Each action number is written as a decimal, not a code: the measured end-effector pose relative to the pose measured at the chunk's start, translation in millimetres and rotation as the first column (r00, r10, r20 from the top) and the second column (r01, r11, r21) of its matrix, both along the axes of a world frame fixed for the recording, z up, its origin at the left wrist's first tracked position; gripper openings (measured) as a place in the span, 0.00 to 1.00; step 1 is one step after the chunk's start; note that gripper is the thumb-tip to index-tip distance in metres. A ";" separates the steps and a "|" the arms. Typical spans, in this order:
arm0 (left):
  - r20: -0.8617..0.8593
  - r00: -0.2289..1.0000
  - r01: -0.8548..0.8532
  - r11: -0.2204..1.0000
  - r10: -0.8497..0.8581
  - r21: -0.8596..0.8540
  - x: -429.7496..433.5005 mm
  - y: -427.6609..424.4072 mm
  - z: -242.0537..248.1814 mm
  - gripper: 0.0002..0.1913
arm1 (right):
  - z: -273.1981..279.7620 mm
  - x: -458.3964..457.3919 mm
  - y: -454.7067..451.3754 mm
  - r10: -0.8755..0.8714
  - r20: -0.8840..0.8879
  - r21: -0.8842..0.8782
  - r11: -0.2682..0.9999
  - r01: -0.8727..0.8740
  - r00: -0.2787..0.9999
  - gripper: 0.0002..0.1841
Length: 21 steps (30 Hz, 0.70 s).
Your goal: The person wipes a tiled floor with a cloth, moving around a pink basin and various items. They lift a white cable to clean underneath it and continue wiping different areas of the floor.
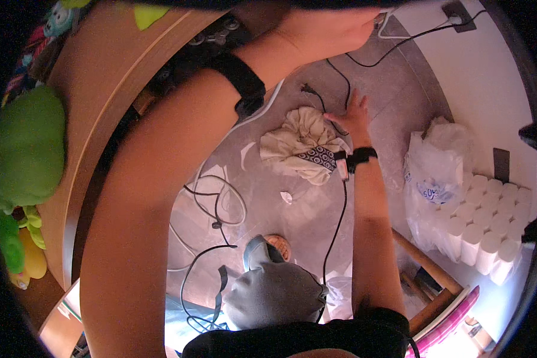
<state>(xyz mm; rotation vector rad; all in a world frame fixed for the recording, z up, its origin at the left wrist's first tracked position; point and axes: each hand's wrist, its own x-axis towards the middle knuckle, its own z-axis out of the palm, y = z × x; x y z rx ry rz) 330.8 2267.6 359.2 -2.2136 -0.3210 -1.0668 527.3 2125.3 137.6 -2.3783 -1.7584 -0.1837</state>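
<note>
My left arm, with a black wristband, crosses the upper picture. My left hand (351,29) is at the top right, partly cut off, its fingers too hidden to show whether they hold anything. Below it, my right hand (357,117) reaches out over the floor with its fingers spread, beside a thin black cable (347,80). A crumpled beige cloth (286,143) with a dark patterned band (320,156) lies just left of the right wrist. A black plug (308,88) on a short cord is behind the cloth. Contact between the right hand and the cords is unclear.
Left stands a wooden desk (85,76) with a green plush toy (29,147). Looped cables (241,201) lie on the floor (268,219). Right are a plastic bag (438,156), stacked white paper rolls (487,219), a wooden stool (429,264) and a wall socket (458,18).
</note>
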 end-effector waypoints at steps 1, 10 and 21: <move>-0.017 1.000 -0.009 1.000 0.009 -0.005 -0.3 -0.4 2.0 0.06 | -7.0 1.2 5.3 0.024 0.037 -0.125 0.992 -0.019 0.999 0.46; 0.030 0.998 -0.055 0.997 0.054 0.049 3.0 1.8 -3.1 0.05 | -35.1 12.9 12.4 0.023 -0.349 -0.317 0.938 -0.141 0.937 0.19; -0.171 0.983 -0.087 0.991 0.068 -0.103 0.2 9.4 -24.4 0.10 | 69.2 28.7 -100.6 0.227 -0.661 0.332 0.943 0.008 0.715 0.11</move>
